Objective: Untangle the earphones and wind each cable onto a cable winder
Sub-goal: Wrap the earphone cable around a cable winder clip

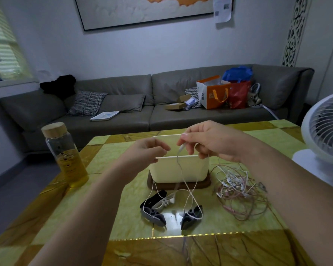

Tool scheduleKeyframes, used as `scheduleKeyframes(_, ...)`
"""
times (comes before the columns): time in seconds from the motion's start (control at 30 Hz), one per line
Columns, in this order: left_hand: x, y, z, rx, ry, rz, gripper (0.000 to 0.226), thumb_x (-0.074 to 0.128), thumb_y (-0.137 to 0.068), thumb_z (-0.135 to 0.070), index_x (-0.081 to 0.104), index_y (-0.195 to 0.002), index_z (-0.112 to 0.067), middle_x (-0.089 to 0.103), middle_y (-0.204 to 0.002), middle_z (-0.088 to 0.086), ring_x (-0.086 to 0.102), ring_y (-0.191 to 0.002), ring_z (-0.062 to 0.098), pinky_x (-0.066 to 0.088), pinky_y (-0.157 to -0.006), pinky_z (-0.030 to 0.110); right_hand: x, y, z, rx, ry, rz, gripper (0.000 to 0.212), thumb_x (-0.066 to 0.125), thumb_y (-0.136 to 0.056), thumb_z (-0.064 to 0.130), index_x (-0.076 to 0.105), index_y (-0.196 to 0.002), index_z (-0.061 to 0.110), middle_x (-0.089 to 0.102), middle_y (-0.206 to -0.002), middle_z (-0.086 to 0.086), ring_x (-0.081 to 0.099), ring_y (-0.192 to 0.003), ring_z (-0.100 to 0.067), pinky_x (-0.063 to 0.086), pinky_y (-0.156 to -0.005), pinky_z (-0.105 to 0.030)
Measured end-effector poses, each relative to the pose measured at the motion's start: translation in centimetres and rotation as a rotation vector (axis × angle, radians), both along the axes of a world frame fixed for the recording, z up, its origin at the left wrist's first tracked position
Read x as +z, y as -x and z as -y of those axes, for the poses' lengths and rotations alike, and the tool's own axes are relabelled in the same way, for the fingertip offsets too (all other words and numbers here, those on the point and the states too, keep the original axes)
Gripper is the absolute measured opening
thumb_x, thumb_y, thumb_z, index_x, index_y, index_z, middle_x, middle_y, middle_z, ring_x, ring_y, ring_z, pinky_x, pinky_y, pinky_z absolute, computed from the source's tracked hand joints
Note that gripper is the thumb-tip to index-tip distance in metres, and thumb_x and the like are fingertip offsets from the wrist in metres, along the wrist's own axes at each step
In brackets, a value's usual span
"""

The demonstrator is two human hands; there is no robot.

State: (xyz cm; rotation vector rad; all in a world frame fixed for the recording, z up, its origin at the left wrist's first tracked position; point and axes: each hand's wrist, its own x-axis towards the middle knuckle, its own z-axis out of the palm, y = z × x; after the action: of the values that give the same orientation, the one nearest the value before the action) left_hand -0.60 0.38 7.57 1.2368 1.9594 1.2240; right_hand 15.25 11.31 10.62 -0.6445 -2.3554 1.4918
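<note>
White earphone cable point(179, 164): was up in the air over the table point(104, 162), held at its top end by the right hand point(213, 141). Thumb and forefinger pinched it at a small white end piece; plug or bud, couldn't tell.

From the pinch the cable hung down in front of the cream box point(192, 167), reached the table, crossed over itself and ran onto the dark winder point(191, 215). One strand lay across that winder, not wound.

Left hand point(146, 152): raised just left of the right hand, fingers curled, fingertips drawn together. Whether a strand sat between them, cannot tell; thin white line against a cream box.

Other winders lay on the table in front of the box, left of the dark one: a grey winder point(154, 216), a white winder point(166, 201) and a black winder point(154, 197), touching or overlapping. A white strand ran down past the black one.

Remaining earphones point(236, 187): one loose tangle of white and pinkish cables on the table, right of the box, under the right forearm.

The box sat on a dark brown tray point(202, 186). A bottle point(65, 156) with yellow liquid and a wooden lid stood at the left edge, a white fan point(327, 129) at the right, a grey sofa point(123, 112) behind.
</note>
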Motion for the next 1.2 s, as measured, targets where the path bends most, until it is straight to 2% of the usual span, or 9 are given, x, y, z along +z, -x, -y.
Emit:
scheduleKeyframes(0.17, 0.3, -1.1, 0.1, -0.04, -0.156, 0.212, 0.021, 0.045, -0.094, -0.001, 0.06, -0.082, -0.01, 0.063, -0.083, 0.004, 0.062, -0.087, 0.017, 0.05, -0.087, 0.031, -0.1, -0.1, 0.3, 0.013, 0.056, 0.027, 0.02, 0.05, -0.098, 0.022, 0.069, -0.097, 0.015, 0.07, -0.08, 0.003, 0.035, -0.043, -0.003, 0.045, -0.058, -0.023)
scheduleKeyframes(0.3, -0.1, -2.0, 0.4, -0.106, -0.151, -0.002, 0.019, 0.055, -0.094, -0.009, 0.064, -0.105, -0.022, 0.071, -0.098, -0.006, 0.067, -0.091, 0.005, 0.051, -0.082, 0.021, 0.2, -0.3, 0.4, 0.053, 0.147, -0.014, 0.021, 0.049, -0.098, 0.018, 0.069, -0.095, 0.012, 0.07, -0.08, -0.001, 0.04, -0.047, -0.005, 0.047, -0.057, -0.023)
scheduleKeyframes(0.4, -0.5, -2.9, 0.2, -0.178, -0.173, -0.018, 0.023, 0.06, -0.093, -0.013, 0.062, -0.111, -0.027, 0.071, -0.103, -0.007, 0.066, -0.096, 0.0, 0.051, -0.083, 0.017, 0.3, -0.2, 0.6, 0.066, 0.223, -0.091, 0.023, 0.045, -0.1, 0.017, 0.067, -0.095, 0.009, 0.069, -0.076, -0.003, 0.041, -0.044, -0.004, 0.048, -0.057, -0.023)
scheduleKeyframes(0.57, -0.3, -3.0, -0.4, -0.035, -0.264, -0.066, 0.015, 0.055, -0.096, -0.021, 0.064, -0.107, -0.025, 0.069, -0.077, -0.006, 0.064, -0.073, 0.001, 0.052, -0.079, 0.026, 0.2, -0.2, 0.3, -0.035, 0.299, -0.237, 0.019, 0.043, -0.101, 0.015, 0.06, -0.098, 0.008, 0.067, -0.067, -0.003, 0.04, -0.043, -0.007, 0.049, -0.055, -0.024)
scheduleKeyframes(0.67, 0.6, -2.1, -0.3, 0.047, -0.317, -0.138, 0.017, 0.051, -0.098, -0.019, 0.065, -0.092, -0.026, 0.057, -0.068, -0.008, 0.05, -0.06, 0.006, 0.044, -0.064, 0.026, -0.4, -0.2, -0.1, -0.172, 0.212, -0.208, 0.009, 0.049, -0.098, 0.013, 0.055, -0.104, 0.01, 0.068, -0.067, -0.003, 0.042, -0.043, -0.008, 0.052, -0.057, -0.027)
scheduleKeyframes(0.8, 1.8, -1.2, -0.3, 0.028, -0.299, -0.216, 0.019, 0.051, -0.098, -0.023, 0.066, -0.088, -0.029, 0.053, -0.064, -0.01, 0.042, -0.054, 0.005, 0.037, -0.058, 0.026, -0.8, -0.3, 0.1, -0.11, 0.043, -0.077, 0.045, 0.068, -0.086, 0.017, 0.045, -0.121, 0.032, 0.067, -0.085, -0.004, 0.055, -0.053, -0.004, 0.057, -0.069, -0.03)
scheduleKeyframes(0.97, 2.9, -0.6, -0.1, -0.04, -0.237, -0.21, 0.017, 0.052, -0.097, -0.024, 0.066, -0.087, -0.022, 0.051, -0.052, -0.017, 0.039, -0.048, 0.001, 0.034, -0.052, 0.02, -0.5, 0.2, 1.0, -0.06, -0.286, -0.004, 0.006, 0.06, -0.092, 0.026, 0.066, -0.091, 0.025, 0.063, -0.069, 0.01, 0.059, -0.063, 0.003, 0.05, -0.063, -0.02)
scheduleKeyframes(1.13, 2.4, -1.0, 0.7, -0.196, -0.039, 0.084, 0.045, 0.05, -0.08, -0.05, 0.068, -0.102, -0.015, 0.068, -0.077, -0.006, 0.04, -0.049, 0.006, 0.037, -0.05, 0.017, -0.2, 0.2, 1.0, -0.062, 0.026, -0.145, 0.028, 0.042, -0.1, 0.009, 0.063, -0.117, 0.015, 0.068, -0.099, 0.001, 0.055, -0.059, -0.011, 0.059, -0.071, -0.032)
scheduleKeyframes(1.2, 1.9, -1.4, 0.6, -0.204, -0.005, 0.114, 0.061, 0.046, -0.074, -0.059, 0.065, -0.112, -0.016, 0.071, -0.099, -0.004, 0.039, -0.049, 0.005, 0.038, -0.054, 0.019, -0.2, 0.1, 1.1, -0.016, 0.083, -0.17, 0.036, 0.033, -0.101, 0.008, 0.058, -0.126, 0.014, 0.062, -0.116, -0.004, 0.063, -0.075, -0.018, 0.058, -0.075, -0.035)
